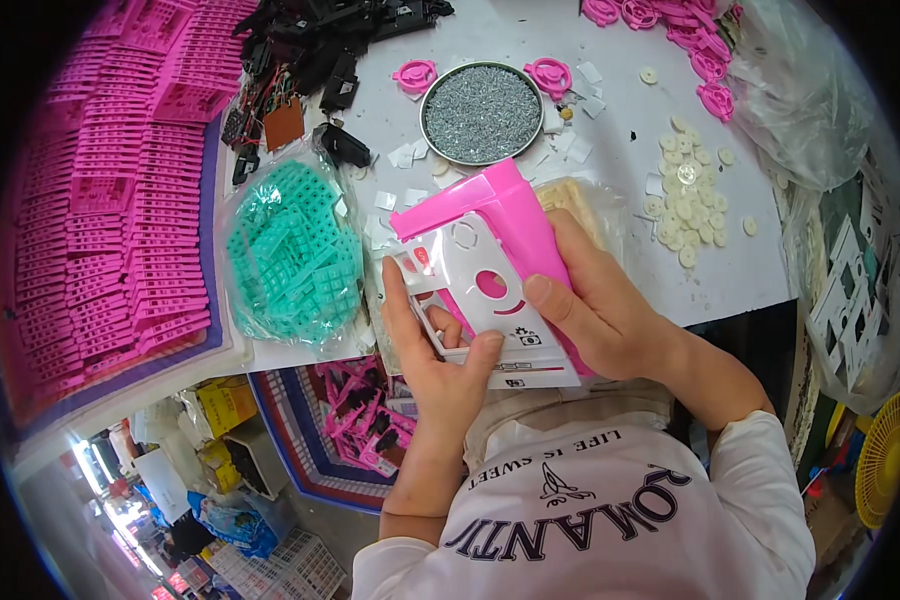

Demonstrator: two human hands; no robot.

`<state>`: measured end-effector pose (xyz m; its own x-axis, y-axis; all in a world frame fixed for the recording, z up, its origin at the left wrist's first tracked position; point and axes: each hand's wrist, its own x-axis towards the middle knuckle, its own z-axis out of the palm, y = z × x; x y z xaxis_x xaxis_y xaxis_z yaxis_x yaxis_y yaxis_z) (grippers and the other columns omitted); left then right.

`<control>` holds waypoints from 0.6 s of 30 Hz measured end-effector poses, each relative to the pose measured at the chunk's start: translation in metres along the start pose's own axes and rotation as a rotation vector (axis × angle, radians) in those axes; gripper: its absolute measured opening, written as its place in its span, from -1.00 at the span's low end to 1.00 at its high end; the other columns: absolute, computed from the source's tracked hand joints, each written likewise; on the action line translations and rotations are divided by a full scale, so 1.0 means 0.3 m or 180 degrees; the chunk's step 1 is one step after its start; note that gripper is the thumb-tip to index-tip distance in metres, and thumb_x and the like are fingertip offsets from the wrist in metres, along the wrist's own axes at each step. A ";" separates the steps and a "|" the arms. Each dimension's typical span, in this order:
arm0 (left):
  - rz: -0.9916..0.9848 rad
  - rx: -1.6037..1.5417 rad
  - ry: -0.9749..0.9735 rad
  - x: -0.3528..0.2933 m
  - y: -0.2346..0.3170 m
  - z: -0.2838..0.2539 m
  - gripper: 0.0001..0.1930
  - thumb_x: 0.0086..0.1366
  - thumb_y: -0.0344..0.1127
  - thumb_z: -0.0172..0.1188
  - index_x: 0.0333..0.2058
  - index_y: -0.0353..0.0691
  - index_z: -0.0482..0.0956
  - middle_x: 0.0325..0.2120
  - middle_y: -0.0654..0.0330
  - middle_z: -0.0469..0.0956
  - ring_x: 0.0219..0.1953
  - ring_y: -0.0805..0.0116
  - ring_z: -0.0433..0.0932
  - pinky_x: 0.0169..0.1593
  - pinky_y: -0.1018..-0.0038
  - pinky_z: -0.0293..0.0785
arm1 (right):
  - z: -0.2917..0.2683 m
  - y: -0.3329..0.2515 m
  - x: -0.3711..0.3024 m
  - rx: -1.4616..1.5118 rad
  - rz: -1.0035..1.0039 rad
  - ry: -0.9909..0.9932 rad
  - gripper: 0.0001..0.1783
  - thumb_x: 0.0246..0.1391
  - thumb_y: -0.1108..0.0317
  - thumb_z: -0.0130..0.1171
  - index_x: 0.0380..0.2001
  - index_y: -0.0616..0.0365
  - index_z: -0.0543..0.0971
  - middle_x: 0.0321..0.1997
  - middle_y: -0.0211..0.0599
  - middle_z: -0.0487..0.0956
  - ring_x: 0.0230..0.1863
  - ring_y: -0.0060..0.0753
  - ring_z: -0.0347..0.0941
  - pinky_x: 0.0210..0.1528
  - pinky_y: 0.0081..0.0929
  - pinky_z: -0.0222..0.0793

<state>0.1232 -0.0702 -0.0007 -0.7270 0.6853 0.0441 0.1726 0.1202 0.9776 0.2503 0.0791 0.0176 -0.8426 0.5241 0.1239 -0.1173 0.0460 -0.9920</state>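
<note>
Between my hands, above the table's front edge, is a pink plastic toy casing (505,205) with a white faceplate (470,250) laid against its front. The faceplate has a round hole, rectangular cut-outs and small printed symbols. My left hand (435,375) is closed on the faceplate's left side, with fingertips showing through a cut-out and the thumb on the front. My right hand (605,310) grips the casing's right edge, thumb on the front and fingers behind it. Whether the faceplate is fully seated I cannot tell.
Beyond the casing stands a round dish of small metal screws (482,112). A bag of teal parts (295,255) and stacked pink parts (120,230) lie left. Black parts (340,80) are at the back; cream discs (688,200) lie right. A basket (290,440) sits below the table.
</note>
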 end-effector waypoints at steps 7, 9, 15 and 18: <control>0.0343 0.1350 -0.0186 0.006 0.013 -0.007 0.15 -0.03 -0.35 0.48 0.46 -0.40 -0.07 -0.05 0.06 0.29 -0.17 0.27 0.36 -0.03 0.41 0.36 | 0.024 0.053 0.010 0.0880 0.0065 0.0178 -0.54 0.47 0.17 -0.06 0.23 0.27 0.30 -0.05 -0.18 0.55 -0.08 -0.48 0.50 -0.08 -0.47 0.41; 0.0805 0.1720 -0.0245 0.033 0.010 -0.016 0.09 0.04 -0.34 0.43 0.46 -0.42 -0.06 0.10 -0.04 0.29 0.03 0.13 0.38 0.13 0.33 0.34 | 0.041 0.042 0.013 0.1537 0.0301 0.0219 -0.54 0.48 0.18 -0.08 0.24 0.27 0.31 0.03 -0.22 0.51 0.00 -0.57 0.43 0.00 -0.53 0.38; 0.0215 -0.0255 0.0098 0.060 -0.001 -0.004 0.01 0.12 -0.47 0.29 0.47 -0.41 -0.11 0.40 -0.08 0.11 0.38 0.16 0.23 0.42 0.27 0.14 | 0.022 -0.004 0.002 0.1338 0.0647 -0.0144 -0.42 0.32 0.26 0.17 0.28 0.29 0.29 0.01 -0.20 0.53 -0.03 -0.54 0.48 -0.02 -0.49 0.47; 0.0269 0.0054 0.0391 0.079 0.009 -0.021 0.00 0.12 -0.55 0.26 0.47 -0.41 -0.13 0.40 -0.12 0.13 0.37 0.15 0.26 0.40 0.27 0.18 | -0.024 -0.032 -0.030 0.0916 0.0991 -0.0608 -0.28 0.14 0.40 0.33 0.32 0.26 0.27 0.10 -0.26 0.52 0.08 -0.52 0.48 0.12 -0.47 0.44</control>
<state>0.1023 -0.0583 0.0043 -0.7851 0.6004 0.1520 0.2470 0.0785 0.9658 0.2627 0.0802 0.0258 -0.9394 0.3083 -0.1500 0.0382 -0.3407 -0.9394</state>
